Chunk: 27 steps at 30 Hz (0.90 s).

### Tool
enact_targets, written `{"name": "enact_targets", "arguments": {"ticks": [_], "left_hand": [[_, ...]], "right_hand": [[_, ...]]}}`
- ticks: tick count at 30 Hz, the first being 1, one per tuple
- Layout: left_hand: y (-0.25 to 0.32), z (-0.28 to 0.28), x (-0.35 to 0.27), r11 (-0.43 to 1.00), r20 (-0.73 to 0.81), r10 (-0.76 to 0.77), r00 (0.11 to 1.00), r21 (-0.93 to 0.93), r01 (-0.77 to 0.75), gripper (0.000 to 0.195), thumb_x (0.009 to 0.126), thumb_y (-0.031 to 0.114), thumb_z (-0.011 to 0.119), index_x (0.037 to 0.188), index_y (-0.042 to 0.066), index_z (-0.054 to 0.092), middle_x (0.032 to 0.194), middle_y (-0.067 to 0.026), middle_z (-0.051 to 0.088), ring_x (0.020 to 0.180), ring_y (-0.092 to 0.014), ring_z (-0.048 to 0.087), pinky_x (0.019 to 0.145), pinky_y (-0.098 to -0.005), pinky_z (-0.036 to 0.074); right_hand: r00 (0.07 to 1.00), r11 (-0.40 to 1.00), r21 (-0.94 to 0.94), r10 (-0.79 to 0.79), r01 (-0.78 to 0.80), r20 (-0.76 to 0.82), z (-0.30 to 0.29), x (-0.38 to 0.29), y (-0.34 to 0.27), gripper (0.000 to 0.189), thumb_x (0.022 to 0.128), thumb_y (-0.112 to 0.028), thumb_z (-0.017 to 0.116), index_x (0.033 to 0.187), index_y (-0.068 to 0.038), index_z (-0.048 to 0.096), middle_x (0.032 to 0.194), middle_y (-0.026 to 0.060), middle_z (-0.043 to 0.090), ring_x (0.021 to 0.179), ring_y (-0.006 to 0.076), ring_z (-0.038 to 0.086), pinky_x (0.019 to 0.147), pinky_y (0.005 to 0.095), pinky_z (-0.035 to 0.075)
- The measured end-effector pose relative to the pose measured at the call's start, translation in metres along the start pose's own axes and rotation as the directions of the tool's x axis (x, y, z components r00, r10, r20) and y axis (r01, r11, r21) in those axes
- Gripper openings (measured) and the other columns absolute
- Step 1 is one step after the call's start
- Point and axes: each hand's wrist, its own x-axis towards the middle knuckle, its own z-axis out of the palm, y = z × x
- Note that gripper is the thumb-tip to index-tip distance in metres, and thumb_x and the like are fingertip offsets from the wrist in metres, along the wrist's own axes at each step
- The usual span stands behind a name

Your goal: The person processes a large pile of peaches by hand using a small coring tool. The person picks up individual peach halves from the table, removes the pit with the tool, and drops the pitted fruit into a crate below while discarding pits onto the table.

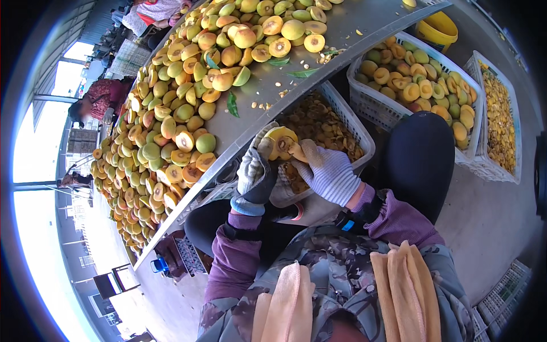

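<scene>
My left hand (253, 171), in a knitted work glove with a dark palm, grips a yellow peach half (281, 140) with its cut face and brown pit hollow towards me. My right hand (327, 171), in a white-and-lilac striped glove with stained fingertips, pinches a small yellowish object (298, 152) against the hollow. Whether this is a tool or a piece of fruit I cannot tell. Both hands are just off the edge of a metal table (243, 117), above a white plastic crate (363, 143) of brownish-yellow scraps (327, 122).
A large heap of halved peaches (171, 124) covers much of the table, with green leaves (232, 104) beside it. To the right stand a crate of peach halves (416, 81), a crate of yellow scraps (498, 115) and a yellow bucket (438, 30). Co-workers (100, 100) sit beyond the heap.
</scene>
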Motion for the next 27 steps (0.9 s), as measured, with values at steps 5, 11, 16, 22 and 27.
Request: {"name": "enact_targets", "arguments": {"ticks": [5,11,16,22,27], "left_hand": [[0.004,0.004,-0.003,0.998,0.067,-0.041,0.997,-0.035,0.043,0.055,0.079,0.009,0.072,0.126,-0.001,0.045,0.115,-0.0198,0.060,0.103,-0.034,0.062,0.087,-0.0378,0.052],[0.006,0.020,-0.013,0.985,-0.037,-0.118,0.992,-0.133,0.112,0.039,0.096,0.020,0.048,0.130,0.001,0.046,0.120,-0.0110,0.058,0.113,-0.022,0.055,0.098,-0.0341,0.043],[0.020,0.021,-0.004,0.889,-0.005,-0.223,0.975,-0.412,0.201,0.044,0.096,0.031,0.052,0.129,0.002,0.046,0.121,-0.0115,0.057,0.112,-0.022,0.055,0.097,-0.0351,0.044],[0.012,0.034,0.001,0.452,0.114,-0.432,0.895,-0.831,0.324,0.063,0.095,0.057,0.041,0.122,0.001,0.049,0.113,-0.0156,0.060,0.104,-0.025,0.059,0.090,-0.0358,0.049],[0.020,0.037,0.004,0.250,0.174,-0.476,0.862,-0.913,0.322,0.064,0.095,0.059,0.038,0.118,0.000,0.050,0.110,-0.0165,0.061,0.096,-0.026,0.061,0.087,-0.0365,0.051]], "right_hand": [[0.999,1.000,-0.013,-0.011,0.011,-0.035,0.000,-0.003,-0.004,0.031,0.088,-0.025,0.061,0.104,-0.004,0.044,0.067,0.0148,0.062,0.060,0.0348,0.064,0.052,0.0439,0.050],[0.998,1.000,0.007,0.002,-0.002,-0.056,-0.001,-0.003,-0.007,0.034,0.087,-0.024,0.063,0.105,-0.002,0.044,0.063,0.0144,0.061,0.057,0.0349,0.063,0.049,0.0440,0.050],[0.997,0.998,-0.023,0.060,-0.059,0.046,-0.004,-0.004,-0.006,0.030,0.092,-0.026,0.053,0.103,0.000,0.044,0.069,0.0175,0.063,0.063,0.0357,0.065,0.052,0.0449,0.051],[0.997,0.999,0.004,0.048,-0.048,0.059,0.000,-0.004,-0.004,0.030,0.089,-0.023,0.057,0.102,0.001,0.044,0.067,0.0172,0.063,0.061,0.0363,0.064,0.051,0.0450,0.051],[0.996,0.998,0.037,0.050,-0.053,0.074,0.000,-0.005,-0.004,0.032,0.086,-0.019,0.060,0.104,0.000,0.043,0.067,0.0174,0.062,0.060,0.0377,0.063,0.052,0.0453,0.051]]}}
